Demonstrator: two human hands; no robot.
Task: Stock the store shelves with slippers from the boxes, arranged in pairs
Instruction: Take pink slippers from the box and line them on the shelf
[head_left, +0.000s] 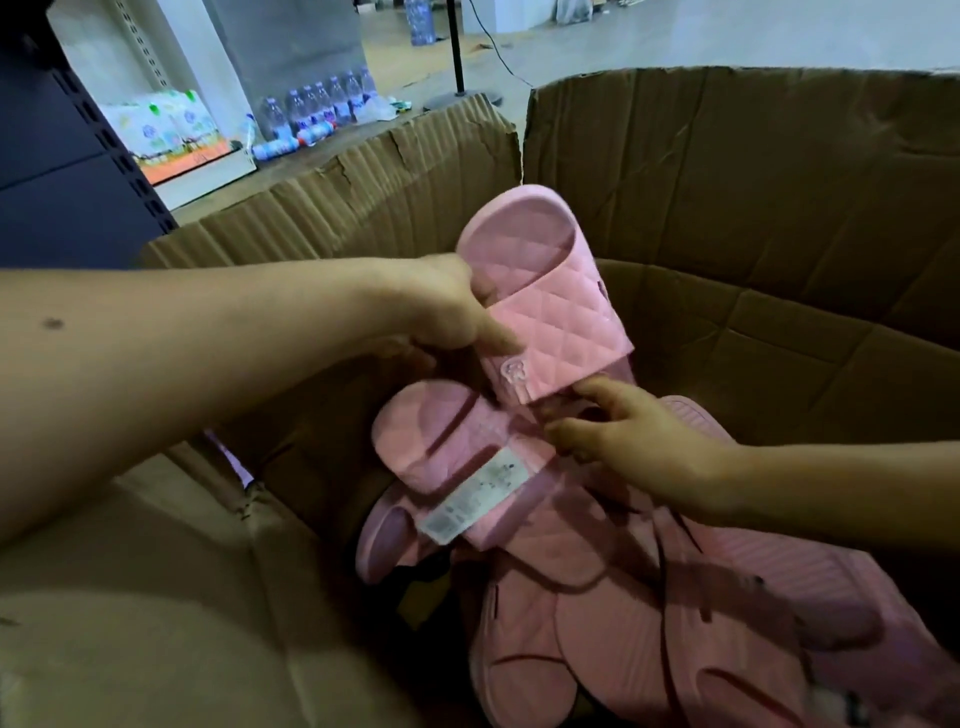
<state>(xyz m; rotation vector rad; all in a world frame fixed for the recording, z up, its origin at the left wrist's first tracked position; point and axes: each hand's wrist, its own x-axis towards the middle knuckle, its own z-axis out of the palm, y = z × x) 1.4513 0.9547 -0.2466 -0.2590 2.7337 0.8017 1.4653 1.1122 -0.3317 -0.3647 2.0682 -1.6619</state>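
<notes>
The left hand (447, 306) reaches in from the left edge and grips one pink slipper (550, 296) by its quilted strap, thumb on top near a small emblem, holding it raised at frame centre above the box (727, 171). The right hand (639, 441) comes in from the right edge, fingers (597, 389) loosely spread and holding nothing firmly; the fingertips touch the lower edge of the raised slipper's strap.

Just below the hands, a second slipper (441, 441) lies on top of the heap with a white label (478, 493) across it. Under and to the right of it sits the heap (675, 597) of more pink slippers, filling the lower right of the frame; they overlap and I cannot count them exactly, though at least four more show. Some lie sole up, with ribbed soles visible.

The one large cardboard box holds them all, its creased flaps standing up across the upper half of the frame and one flap folded out at lower left.

Beyond the box, in the upper left, water bottles (322, 109) stand in a row of about seven on the floor (675, 41), with two or three more lying beside them. Left of these is a dark shelf upright (104, 130).
</notes>
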